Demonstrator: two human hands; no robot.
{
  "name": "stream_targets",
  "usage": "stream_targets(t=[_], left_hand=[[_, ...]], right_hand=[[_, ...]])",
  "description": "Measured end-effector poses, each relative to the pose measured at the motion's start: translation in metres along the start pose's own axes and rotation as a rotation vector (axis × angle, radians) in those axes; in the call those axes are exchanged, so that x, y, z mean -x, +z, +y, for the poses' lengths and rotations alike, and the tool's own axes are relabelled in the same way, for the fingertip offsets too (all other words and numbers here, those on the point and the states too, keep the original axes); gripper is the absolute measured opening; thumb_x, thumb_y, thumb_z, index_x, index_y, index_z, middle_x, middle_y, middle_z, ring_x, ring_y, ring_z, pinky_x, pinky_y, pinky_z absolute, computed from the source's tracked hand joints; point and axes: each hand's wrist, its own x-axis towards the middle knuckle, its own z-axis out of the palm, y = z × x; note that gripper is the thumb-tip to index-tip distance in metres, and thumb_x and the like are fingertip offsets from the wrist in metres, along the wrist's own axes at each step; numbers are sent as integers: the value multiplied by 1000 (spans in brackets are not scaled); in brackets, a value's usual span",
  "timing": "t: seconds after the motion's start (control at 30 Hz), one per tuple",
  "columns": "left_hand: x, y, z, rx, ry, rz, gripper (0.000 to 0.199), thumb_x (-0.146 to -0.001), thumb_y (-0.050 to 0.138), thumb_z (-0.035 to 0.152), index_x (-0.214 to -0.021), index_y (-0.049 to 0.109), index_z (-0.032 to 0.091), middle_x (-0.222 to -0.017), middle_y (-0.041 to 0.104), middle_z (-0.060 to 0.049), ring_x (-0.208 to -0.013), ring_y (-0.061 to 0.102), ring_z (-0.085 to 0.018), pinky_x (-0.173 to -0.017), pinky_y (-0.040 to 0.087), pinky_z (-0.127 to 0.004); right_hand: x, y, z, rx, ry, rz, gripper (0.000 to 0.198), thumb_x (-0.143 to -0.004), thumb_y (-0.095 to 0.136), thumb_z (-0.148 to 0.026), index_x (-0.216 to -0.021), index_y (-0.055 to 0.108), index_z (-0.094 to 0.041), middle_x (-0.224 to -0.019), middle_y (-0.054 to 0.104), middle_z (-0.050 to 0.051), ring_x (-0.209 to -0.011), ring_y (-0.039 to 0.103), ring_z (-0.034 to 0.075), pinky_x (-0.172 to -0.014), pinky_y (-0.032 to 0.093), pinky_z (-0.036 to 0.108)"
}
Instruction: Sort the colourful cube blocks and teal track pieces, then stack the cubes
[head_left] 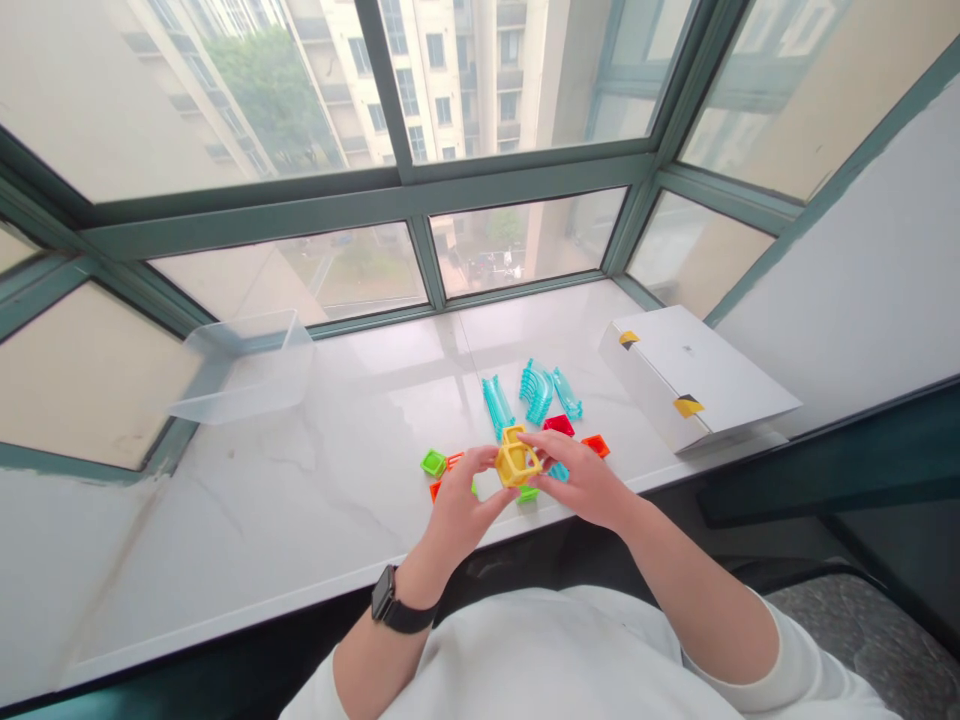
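Note:
Both hands hold a yellow plastic toy block (516, 464) with open sides above the front of the sill. My left hand (466, 500) pinches it from the left, thumb below. On the other side my right hand (581, 478) grips it with fingers and thumb. Behind the block lie a straight clear-blue track piece (496, 405), a curved track piece (536, 390) and another narrow one (568, 393). Close to my right hand are a red block (559, 426) and an orange block (596, 446). A green block (433, 462) sits left of my left hand; other pieces are partly hidden under the hands.
A clear plastic bin (247, 370) stands at the left by the window. To the right is a white box (697, 375) with yellow-black tape. The marble-patterned sill (322, 450) ends at a front edge near my body, with window frames behind it.

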Motion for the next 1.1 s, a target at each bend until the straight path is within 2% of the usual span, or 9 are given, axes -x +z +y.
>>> stream_targets(t=[0.17,0.33,0.53,0.7,0.83,1.1], left_hand=[[-22,8,-1,-5,20,-20,44,-84,82,28,-124,64,26,-122,74,-6,-111,72,-24,-103,57,-46],[-39,18,-16,-16,50,-16,44,-86,81,32,-126,64,28,-126,72,-5,-116,69,-24,-106,55,-45],[-52,30,-49,-105,59,10,65,-82,84,25,-140,53,29,-138,64,-8,-131,61,-28,-113,50,-50],[-55,43,-77,-126,8,-8,66,-82,83,20,-141,53,26,-140,63,-10,-131,62,-28,-114,50,-50],[-55,50,-91,-54,-14,-11,65,-85,79,18,-143,52,27,-139,65,-10,-130,64,-27,-115,50,-51],[-57,46,-89,55,-51,-25,59,-84,78,14,-136,56,28,-128,73,-8,-121,70,-25,-111,54,-50]], right_hand=[[-10,-19,6,-7,0,-18,47,-98,63,-30,-144,60,-30,-134,66,9,-102,72,22,-91,65,40],[-21,-27,12,42,-6,-17,45,-97,63,-28,-142,60,-30,-133,65,9,-108,71,22,-94,64,39],[-38,-32,23,212,-5,85,44,-93,63,-21,-136,62,-29,-132,66,8,-117,67,25,-104,59,46],[-42,-29,30,228,36,108,44,-92,61,-17,-135,62,-26,-132,65,9,-115,67,25,-104,58,47],[-42,-23,37,236,56,97,44,-92,61,-17,-135,62,-26,-132,65,10,-115,67,25,-104,57,47],[-45,-6,45,235,85,49,45,-91,62,-14,-135,64,-26,-131,66,10,-106,70,22,-99,59,44]])
